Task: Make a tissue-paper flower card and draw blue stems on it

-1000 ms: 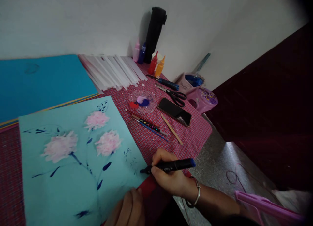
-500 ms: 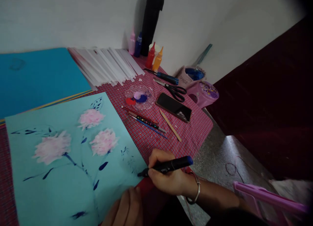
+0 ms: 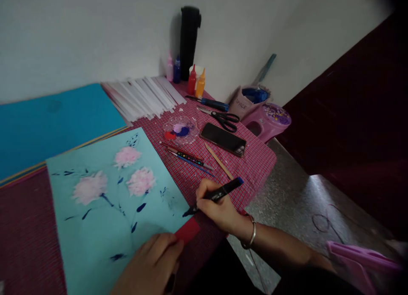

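Observation:
My right hand [image 3: 219,208] grips a black marker [image 3: 223,190] with a blue end cap. The marker's tip meets the right edge of a light teal sheet [image 3: 95,248]. Three fluffy pink flowers [image 3: 142,181] with dark blue stems and leaf marks are painted on it. At the sheet's near edge, my left hand [image 3: 153,261] has its fingers curled together over a red card-like piece [image 3: 188,232]. Its thumb is mostly hidden. Small dark dabs [image 3: 167,197] lie on the sheet close to the marker tip.
On the checked tablecloth [image 3: 258,159] are brushes [image 3: 189,159], a wooden stick [image 3: 218,160], a phone [image 3: 223,138], scissors [image 3: 225,120], a cutter [image 3: 213,103] and a paint palette [image 3: 180,137]. Behind are paint bottles [image 3: 191,82], white strips [image 3: 140,99] and blue sheets [image 3: 54,125].
My view has shifted, and the sheet appears farther right. More of my left hand shows at the near edge. My right hand keeps the marker, now tilted more steeply, its tip still at the sheet's right edge.

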A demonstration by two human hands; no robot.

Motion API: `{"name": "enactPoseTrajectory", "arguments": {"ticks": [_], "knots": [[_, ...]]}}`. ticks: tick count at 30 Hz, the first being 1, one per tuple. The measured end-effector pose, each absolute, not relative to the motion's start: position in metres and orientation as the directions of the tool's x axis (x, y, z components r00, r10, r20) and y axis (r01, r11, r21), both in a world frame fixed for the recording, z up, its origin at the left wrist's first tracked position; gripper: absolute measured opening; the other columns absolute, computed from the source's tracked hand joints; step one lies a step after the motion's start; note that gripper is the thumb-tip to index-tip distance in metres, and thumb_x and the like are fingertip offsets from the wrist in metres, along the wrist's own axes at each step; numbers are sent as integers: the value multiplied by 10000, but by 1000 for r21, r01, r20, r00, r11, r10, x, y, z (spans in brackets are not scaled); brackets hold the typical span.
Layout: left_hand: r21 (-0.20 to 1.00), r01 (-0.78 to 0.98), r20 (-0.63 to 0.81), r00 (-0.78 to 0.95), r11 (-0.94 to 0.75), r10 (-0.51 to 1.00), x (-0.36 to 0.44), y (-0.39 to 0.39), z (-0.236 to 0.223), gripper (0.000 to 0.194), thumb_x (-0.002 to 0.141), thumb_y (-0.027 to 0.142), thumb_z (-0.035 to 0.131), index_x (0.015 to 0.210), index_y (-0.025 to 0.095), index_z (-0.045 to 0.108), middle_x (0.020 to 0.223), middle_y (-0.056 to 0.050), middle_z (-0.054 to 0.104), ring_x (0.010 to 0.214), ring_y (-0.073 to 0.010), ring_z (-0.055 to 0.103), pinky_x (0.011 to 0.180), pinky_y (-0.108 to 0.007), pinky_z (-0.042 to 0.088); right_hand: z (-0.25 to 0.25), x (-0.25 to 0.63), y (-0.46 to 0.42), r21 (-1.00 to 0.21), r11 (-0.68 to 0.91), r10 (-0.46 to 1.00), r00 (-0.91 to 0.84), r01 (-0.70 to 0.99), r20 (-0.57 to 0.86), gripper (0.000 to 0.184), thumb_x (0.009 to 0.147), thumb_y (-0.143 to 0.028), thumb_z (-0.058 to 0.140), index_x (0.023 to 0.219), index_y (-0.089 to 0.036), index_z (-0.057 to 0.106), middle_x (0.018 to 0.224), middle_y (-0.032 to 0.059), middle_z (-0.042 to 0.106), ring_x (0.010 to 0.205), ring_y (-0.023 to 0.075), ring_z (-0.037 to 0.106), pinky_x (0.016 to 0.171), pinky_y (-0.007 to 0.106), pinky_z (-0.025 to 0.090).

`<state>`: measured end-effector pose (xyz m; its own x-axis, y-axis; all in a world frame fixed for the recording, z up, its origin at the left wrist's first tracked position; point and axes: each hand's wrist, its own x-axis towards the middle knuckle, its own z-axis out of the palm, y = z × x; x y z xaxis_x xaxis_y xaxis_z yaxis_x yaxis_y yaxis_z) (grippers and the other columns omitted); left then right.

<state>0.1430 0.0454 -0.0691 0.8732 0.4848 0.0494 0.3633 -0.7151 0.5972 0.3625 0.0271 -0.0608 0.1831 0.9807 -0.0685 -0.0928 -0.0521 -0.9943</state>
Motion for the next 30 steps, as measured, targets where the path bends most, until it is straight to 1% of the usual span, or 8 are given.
{"name": "enactPoseTrajectory", "arguments": {"ticks": [2,4,6,17,20,22,26,30], "knots": [[773,446,-183,838,-452,515,149,50,-49,232,881,249,417,911,249,647,804,9,695,697,-130,636,630,-203,486,-51,362,22,-976,-35,989,136,-216,-66,97,729,-196,563,690,-201,475,581,-70,411,503,85,342,484,216,279],[811,544,-353,747,-214,563,156,48,-33,269,889,360,422,762,228,619,662,24,637,602,-128,573,558,-208,437,-38,360,14,-970,-24,999,36,-240,-34,106,749,-225,593,726,-197,493,600,-68,425,506,84,341,493,221,278],[823,560,-387,677,-96,626,161,41,-25,277,855,403,466,709,212,603,638,25,606,597,-133,527,557,-218,406,-28,356,5,-979,-1,999,-40,-203,7,118,749,-227,612,736,-193,500,631,-58,445,535,87,364,517,227,290],[940,342,-233,636,2,736,158,15,-27,150,768,334,572,716,234,670,664,1,657,672,-190,582,674,-281,474,-22,338,-12,-987,86,983,-150,-138,107,115,740,-197,595,725,-196,481,665,-48,449,602,100,404,562,229,325],[930,367,-236,637,-19,734,158,14,-17,151,756,335,600,833,240,689,778,-13,694,710,-198,606,678,-279,473,-22,335,-13,-993,40,977,-203,-114,63,130,745,-205,623,761,-197,494,661,-54,446,591,94,401,541,217,323],[924,382,-231,607,-25,760,155,14,-12,263,723,360,658,963,254,668,818,-12,680,731,-192,600,681,-267,460,-23,334,-14,-991,9,967,-252,-135,43,162,753,-253,659,793,-191,515,673,-54,453,588,89,404,538,213,327],[983,123,-173,339,139,925,148,12,-6,417,719,527,647,1025,244,632,754,5,594,728,-161,556,670,-244,449,-28,327,-17,-965,-58,939,-343,-257,35,274,767,-380,702,857,-181,536,688,-42,524,567,82,447,533,215,342],[907,-251,-321,107,337,941,153,7,-7,404,768,574,588,943,212,619,914,-34,635,969,-193,575,865,-288,438,-34,313,-24,-954,-26,948,-310,-298,71,272,802,-401,680,868,-191,520,646,-59,513,502,67,409,499,209,316]]}}
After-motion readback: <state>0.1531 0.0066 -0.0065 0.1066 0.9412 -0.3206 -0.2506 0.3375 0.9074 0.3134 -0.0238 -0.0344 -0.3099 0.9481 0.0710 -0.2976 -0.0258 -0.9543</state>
